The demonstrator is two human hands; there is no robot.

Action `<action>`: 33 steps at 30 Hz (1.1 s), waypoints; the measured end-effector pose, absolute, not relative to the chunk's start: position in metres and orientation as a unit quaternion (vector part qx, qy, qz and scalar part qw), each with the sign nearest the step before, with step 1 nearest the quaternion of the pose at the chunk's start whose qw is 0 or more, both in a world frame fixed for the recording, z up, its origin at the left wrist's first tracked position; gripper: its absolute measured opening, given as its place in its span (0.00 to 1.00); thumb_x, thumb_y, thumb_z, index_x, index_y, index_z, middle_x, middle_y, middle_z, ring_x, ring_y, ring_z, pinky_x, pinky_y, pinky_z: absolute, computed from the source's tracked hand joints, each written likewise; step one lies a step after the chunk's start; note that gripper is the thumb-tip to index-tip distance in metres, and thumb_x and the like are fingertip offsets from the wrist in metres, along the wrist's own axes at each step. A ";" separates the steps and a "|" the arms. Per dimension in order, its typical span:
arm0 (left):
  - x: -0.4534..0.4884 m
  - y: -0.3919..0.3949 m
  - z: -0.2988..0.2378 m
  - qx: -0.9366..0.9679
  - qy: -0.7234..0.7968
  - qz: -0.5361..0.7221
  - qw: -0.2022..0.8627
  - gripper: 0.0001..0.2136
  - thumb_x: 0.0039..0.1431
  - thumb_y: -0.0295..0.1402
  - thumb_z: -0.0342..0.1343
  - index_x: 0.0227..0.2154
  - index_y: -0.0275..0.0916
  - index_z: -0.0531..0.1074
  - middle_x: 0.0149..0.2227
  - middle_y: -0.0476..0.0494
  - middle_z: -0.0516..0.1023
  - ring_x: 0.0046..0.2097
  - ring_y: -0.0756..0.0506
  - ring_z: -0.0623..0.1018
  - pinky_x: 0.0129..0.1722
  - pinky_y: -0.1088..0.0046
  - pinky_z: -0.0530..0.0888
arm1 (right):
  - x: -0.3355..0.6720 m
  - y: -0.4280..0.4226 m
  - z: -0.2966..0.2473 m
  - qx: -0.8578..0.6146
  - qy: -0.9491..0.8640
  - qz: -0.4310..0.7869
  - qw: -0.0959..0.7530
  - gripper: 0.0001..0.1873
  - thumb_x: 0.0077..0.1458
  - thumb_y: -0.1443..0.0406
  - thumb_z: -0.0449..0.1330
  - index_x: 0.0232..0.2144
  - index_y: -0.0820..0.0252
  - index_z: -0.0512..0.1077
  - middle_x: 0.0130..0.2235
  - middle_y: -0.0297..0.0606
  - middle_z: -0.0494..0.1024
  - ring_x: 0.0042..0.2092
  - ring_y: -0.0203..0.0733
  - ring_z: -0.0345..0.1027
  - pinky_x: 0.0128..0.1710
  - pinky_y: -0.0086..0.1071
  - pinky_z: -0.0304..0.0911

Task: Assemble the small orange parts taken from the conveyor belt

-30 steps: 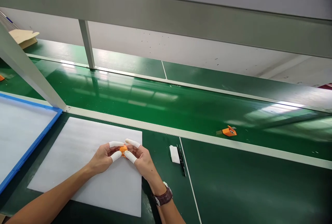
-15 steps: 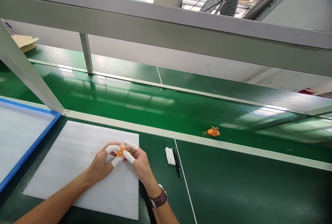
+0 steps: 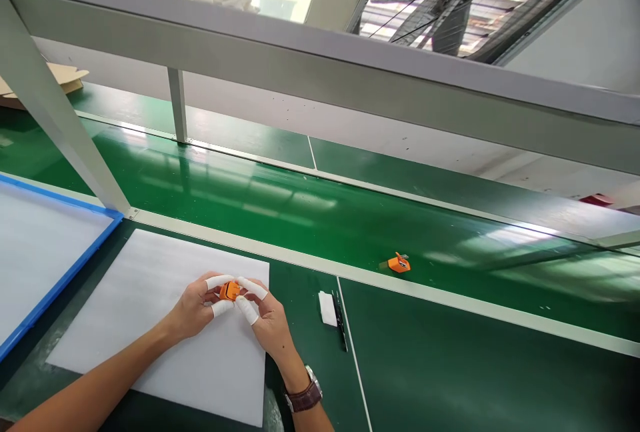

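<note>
A small orange plastic part [image 3: 230,291] with a dark slot is held between both hands, above a white foam sheet [image 3: 150,312]. My left hand [image 3: 196,305] grips its left side, with white finger cots on the thumb and index finger. My right hand [image 3: 267,319], also in white finger cots, pinches the right side; a brown-strapped watch sits on that wrist. The fingertips cover some of the part. Farther off on the green strip lies another orange piece [image 3: 399,263] with a metal bit on top.
Right of the foam sheet lie a white piece [image 3: 328,309] and a black pen-like tool [image 3: 341,322]. A blue-edged white panel [image 3: 55,245] is at the left. A grey metal frame [image 3: 300,52] crosses above the green bench [image 3: 475,365].
The orange part has turned in my fingers, now showing its dark slot and more of its body. The second orange piece appears farther left as the view shifts and tilts slightly.
</note>
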State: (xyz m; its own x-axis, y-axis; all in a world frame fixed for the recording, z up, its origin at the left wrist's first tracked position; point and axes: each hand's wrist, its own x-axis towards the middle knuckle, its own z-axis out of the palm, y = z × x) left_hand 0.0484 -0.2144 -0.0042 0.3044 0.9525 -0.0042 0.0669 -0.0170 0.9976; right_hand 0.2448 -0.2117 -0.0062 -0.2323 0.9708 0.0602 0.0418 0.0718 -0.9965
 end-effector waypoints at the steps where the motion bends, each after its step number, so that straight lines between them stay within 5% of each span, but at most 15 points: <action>1: 0.048 -0.215 -0.004 0.590 0.429 0.399 0.555 0.17 0.62 0.35 0.61 0.54 0.44 0.72 0.52 0.42 0.74 0.49 0.41 0.79 0.47 0.63 0.80 | 0.245 -0.212 -0.008 -0.429 -0.599 0.516 0.437 0.15 0.60 0.59 0.62 0.50 0.47 0.77 0.49 0.38 0.80 0.46 0.46 0.74 0.50 0.43 0.71; 11: 0.047 -0.217 0.004 0.503 0.432 0.363 0.655 0.19 0.59 0.35 0.63 0.53 0.40 0.73 0.43 0.41 0.83 0.44 0.42 0.82 0.48 0.63 0.77 | 0.238 -0.215 -0.013 -0.485 -0.479 0.560 0.471 0.18 0.58 0.51 0.64 0.44 0.55 0.76 0.49 0.44 0.81 0.53 0.53 0.74 0.58 0.49 0.68; 18: 0.051 -0.214 0.003 0.471 0.453 0.412 0.635 0.11 0.61 0.40 0.61 0.40 0.38 0.77 0.37 0.43 0.82 0.38 0.44 0.80 0.38 0.68 0.78 | 0.233 -0.221 -0.017 -0.417 -0.603 0.503 0.458 0.15 0.65 0.61 0.58 0.53 0.49 0.73 0.49 0.41 0.77 0.50 0.47 0.73 0.54 0.44 0.70; 33: 0.055 -0.215 -0.005 0.439 0.474 0.433 0.629 0.12 0.58 0.41 0.63 0.39 0.38 0.77 0.36 0.44 0.83 0.38 0.43 0.82 0.37 0.67 0.80 | 0.232 -0.220 -0.019 -0.397 -0.702 0.361 0.468 0.19 0.65 0.68 0.55 0.55 0.46 0.72 0.50 0.40 0.76 0.51 0.47 0.72 0.50 0.43 0.71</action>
